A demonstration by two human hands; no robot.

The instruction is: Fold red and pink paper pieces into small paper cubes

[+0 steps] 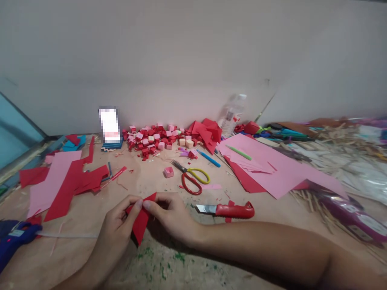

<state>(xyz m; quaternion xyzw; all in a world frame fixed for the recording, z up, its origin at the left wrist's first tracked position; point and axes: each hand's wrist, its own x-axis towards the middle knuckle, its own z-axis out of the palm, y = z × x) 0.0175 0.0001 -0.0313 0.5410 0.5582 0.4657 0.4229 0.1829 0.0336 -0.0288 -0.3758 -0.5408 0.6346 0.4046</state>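
Between my two hands is a folded piece of red paper [140,227], pointed at its top and bottom corners. My left hand [121,227] grips its left side, thumb near the upper edge. On the other side my right hand [169,213] pinches the paper, its thumb tip beside the left thumb. The fingers behind the paper are partly hidden. Just beyond the hands lie a small pink paper box [168,172] and scissors [193,179] with one yellow and one red handle. A red-handled knife [232,210] rests right of my right hand, blade toward it.
Several small red and pink paper boxes [154,139] are heaped by the wall. Red and pink paper sheets [56,177] lie left, pink sheets [272,169] right. A phone [109,125], a bottle [234,114], a blue pen [209,158] and a blue-handled tool [18,237] surround the work area.
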